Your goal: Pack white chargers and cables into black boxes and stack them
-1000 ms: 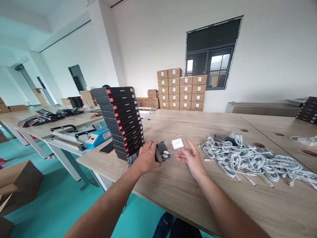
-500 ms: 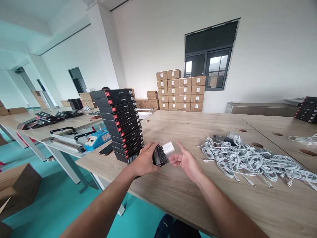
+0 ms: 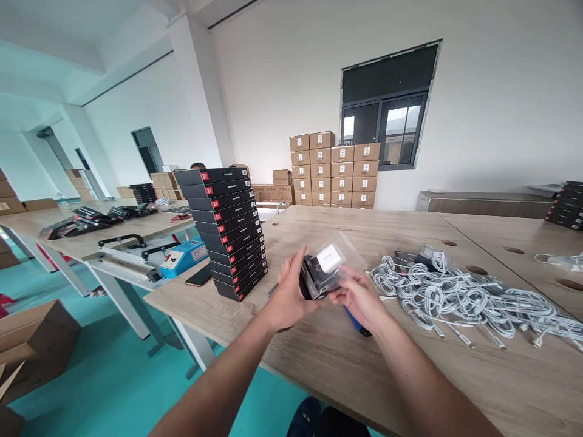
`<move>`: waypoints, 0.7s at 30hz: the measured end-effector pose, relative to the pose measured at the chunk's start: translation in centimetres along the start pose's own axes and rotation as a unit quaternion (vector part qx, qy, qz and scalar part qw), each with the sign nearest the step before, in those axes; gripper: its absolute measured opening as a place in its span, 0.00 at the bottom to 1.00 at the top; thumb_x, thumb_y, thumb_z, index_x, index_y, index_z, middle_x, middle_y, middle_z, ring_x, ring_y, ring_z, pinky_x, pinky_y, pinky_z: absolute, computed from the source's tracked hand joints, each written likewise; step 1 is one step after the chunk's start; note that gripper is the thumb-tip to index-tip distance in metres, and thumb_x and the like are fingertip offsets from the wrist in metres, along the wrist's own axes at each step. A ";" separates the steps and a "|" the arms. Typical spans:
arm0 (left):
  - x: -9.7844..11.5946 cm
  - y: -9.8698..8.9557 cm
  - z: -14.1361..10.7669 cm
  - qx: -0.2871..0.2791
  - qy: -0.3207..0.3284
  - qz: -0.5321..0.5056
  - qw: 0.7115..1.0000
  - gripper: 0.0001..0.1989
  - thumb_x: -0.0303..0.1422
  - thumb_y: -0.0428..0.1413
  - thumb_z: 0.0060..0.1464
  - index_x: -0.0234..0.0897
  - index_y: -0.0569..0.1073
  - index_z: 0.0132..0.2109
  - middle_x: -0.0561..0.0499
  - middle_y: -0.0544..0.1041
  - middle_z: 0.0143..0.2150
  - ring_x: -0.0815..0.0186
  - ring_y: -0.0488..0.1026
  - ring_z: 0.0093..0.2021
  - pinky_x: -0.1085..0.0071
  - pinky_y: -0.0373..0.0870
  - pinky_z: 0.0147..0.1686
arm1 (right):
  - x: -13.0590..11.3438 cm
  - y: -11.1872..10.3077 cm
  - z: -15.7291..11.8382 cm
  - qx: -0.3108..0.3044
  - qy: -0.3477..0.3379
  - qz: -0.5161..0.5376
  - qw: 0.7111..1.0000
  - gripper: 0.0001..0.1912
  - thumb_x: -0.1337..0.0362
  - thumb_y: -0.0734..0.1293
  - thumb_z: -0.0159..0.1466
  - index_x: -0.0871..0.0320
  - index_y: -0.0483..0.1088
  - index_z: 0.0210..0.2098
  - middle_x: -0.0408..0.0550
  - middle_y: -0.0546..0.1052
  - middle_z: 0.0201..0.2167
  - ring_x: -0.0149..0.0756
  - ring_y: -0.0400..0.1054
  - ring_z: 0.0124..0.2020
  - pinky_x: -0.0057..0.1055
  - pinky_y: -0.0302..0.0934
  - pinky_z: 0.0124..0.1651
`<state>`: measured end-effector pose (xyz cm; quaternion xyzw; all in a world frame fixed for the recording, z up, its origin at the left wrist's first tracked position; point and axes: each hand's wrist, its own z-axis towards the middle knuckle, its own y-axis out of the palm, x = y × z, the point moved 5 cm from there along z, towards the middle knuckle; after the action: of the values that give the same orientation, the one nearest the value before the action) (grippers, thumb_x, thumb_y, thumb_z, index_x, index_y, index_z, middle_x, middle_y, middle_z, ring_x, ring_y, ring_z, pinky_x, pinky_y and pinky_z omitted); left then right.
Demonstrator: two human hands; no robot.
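Observation:
My left hand (image 3: 291,288) is closed round the side of a small black box (image 3: 308,282) held above the tabletop. A white block, like a charger plug (image 3: 330,258), lies at the box, with clear plastic wrap (image 3: 348,243) around it and sticking out at the top. My right hand (image 3: 359,297) pinches the lower right side of this clear wrap. Under my right hand a blue and black object (image 3: 357,321) shows in part; its kind is hidden. To the left stands a tall stack of flat black boxes (image 3: 228,237) with red labels.
A heap of coiled white cables (image 3: 455,294) covers the right of the wooden table (image 3: 319,370). A phone (image 3: 199,277) lies at its left edge. Beyond are a blue-ended sealing machine (image 3: 184,256) and piled brown cartons (image 3: 337,170). Round holes pierce the tabletop.
Both hands and the box have moved right. My right hand, open beside the wrap before, now grips it. The blue and black object has come into sight under my right hand.

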<state>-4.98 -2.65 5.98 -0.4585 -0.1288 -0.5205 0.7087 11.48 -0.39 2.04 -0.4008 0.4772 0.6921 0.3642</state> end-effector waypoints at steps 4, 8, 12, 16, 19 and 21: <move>-1.3 3.0 -1.8 0.090 -0.001 -0.128 0.988 0.65 0.38 0.70 0.44 0.47 0.31 0.73 0.40 0.49 0.68 0.49 0.48 0.71 0.54 0.44 0.70 | -2.7 -0.8 0.0 0.088 -0.174 -0.152 0.969 0.13 0.55 0.68 0.62 0.55 0.74 0.42 0.37 0.72 0.18 0.30 0.65 0.18 0.26 0.60 0.24; -2.6 4.1 -3.3 0.101 0.023 -0.228 0.968 0.54 0.38 0.63 0.53 0.52 0.33 0.73 0.42 0.47 0.70 0.48 0.49 0.71 0.49 0.43 0.70 | -3.6 0.0 -0.9 0.095 -0.224 -0.270 0.932 0.17 0.50 0.63 0.66 0.55 0.75 0.43 0.41 0.73 0.24 0.32 0.65 0.22 0.29 0.62 0.26; -2.2 1.6 -2.6 0.112 0.039 -0.283 0.952 0.45 0.38 0.59 0.58 0.55 0.40 0.72 0.46 0.50 0.69 0.51 0.54 0.70 0.49 0.49 0.69 | -3.7 1.2 -1.4 0.084 -0.242 -0.319 0.913 0.18 0.51 0.60 0.69 0.54 0.74 0.48 0.42 0.74 0.27 0.33 0.66 0.24 0.29 0.65 0.30; -1.7 -0.4 -1.0 0.100 0.019 -0.278 0.955 0.33 0.35 0.61 0.57 0.52 0.54 0.64 0.47 0.53 0.69 0.54 0.60 0.67 0.56 0.60 0.63 | -3.3 1.7 -1.6 0.074 -0.262 -0.358 0.893 0.19 0.52 0.58 0.71 0.53 0.71 0.54 0.47 0.79 0.40 0.36 0.72 0.36 0.32 0.68 0.41; -2.2 -0.1 -0.6 0.072 0.008 -0.273 0.959 0.23 0.34 0.60 0.58 0.47 0.59 0.55 0.46 0.60 0.64 0.63 0.72 0.51 0.64 0.70 0.49 | -2.9 1.4 -1.8 0.066 -0.291 -0.330 0.896 0.22 0.54 0.61 0.70 0.52 0.60 0.61 0.51 0.78 0.48 0.37 0.74 0.41 0.35 0.70 0.44; -2.7 0.2 -0.9 0.084 0.020 -0.269 0.959 0.19 0.35 0.59 0.60 0.46 0.59 0.53 0.47 0.64 0.60 0.65 0.72 0.49 0.67 0.70 0.46 | -2.7 1.0 -2.0 0.063 -0.324 -0.307 0.892 0.22 0.57 0.64 0.68 0.51 0.58 0.59 0.54 0.74 0.54 0.37 0.75 0.42 0.35 0.71 0.44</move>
<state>-6.22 -1.69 3.54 -0.3350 -0.2768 -0.6884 0.5808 12.09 -2.88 4.42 -0.2572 0.2280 0.6057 0.7176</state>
